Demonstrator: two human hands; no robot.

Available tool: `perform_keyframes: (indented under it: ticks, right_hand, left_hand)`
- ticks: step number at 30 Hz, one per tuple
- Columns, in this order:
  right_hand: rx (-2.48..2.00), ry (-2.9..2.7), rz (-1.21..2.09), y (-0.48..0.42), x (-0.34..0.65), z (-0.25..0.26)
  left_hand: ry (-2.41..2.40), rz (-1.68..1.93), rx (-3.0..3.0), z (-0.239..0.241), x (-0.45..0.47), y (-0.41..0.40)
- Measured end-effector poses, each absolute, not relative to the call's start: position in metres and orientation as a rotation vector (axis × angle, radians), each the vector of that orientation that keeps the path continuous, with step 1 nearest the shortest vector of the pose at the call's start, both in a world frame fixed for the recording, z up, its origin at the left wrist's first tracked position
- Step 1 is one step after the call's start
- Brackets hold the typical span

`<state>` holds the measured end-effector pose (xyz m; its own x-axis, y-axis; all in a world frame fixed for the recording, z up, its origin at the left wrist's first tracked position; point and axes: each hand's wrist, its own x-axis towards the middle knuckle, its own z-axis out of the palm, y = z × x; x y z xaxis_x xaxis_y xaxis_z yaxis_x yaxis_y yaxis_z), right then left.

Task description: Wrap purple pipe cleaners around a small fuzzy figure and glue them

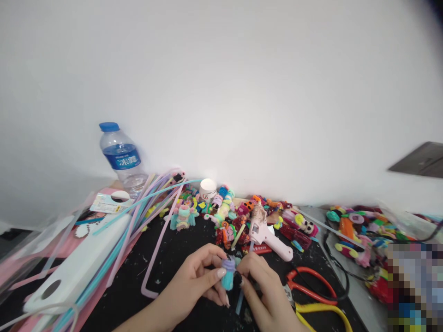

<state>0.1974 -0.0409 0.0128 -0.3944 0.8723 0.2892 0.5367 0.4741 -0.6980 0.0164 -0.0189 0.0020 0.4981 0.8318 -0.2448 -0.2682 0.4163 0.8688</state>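
My left hand [204, 275] pinches a small pipe-cleaner figure [228, 274], wound in purple at the top and turquoise below. My right hand [259, 288] is closed at the figure's right side, its thumb and fingers pressed together by a small dark bit; what it holds is mostly hidden. A translucent glue stick [239, 302] shows between the hands. Just beyond my right hand lies a pale pink glue gun [273, 240] with a stained nozzle. Pliers with red and yellow handles [321, 310] lie to the right of that hand, partly out of view.
Several colourful pipe-cleaner figures [223, 207] line the wall side of the black mat [134, 263]. Long pastel pipe cleaners [138, 221] and a white holed strip [79, 258] lie left. A water bottle [122, 157] leans near the wall. A black cable [341, 265] curves at right.
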Motion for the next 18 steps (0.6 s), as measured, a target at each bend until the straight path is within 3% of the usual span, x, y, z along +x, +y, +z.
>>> perform_keyframes:
  ticks: [18]
  right_hand:
    - [-1.191, -1.726, 1.184, -0.0373, 0.1945, 0.0165]
  left_hand:
    - [0.671, 0.719, 0.829, 0.0027, 0.0124, -0.0180]
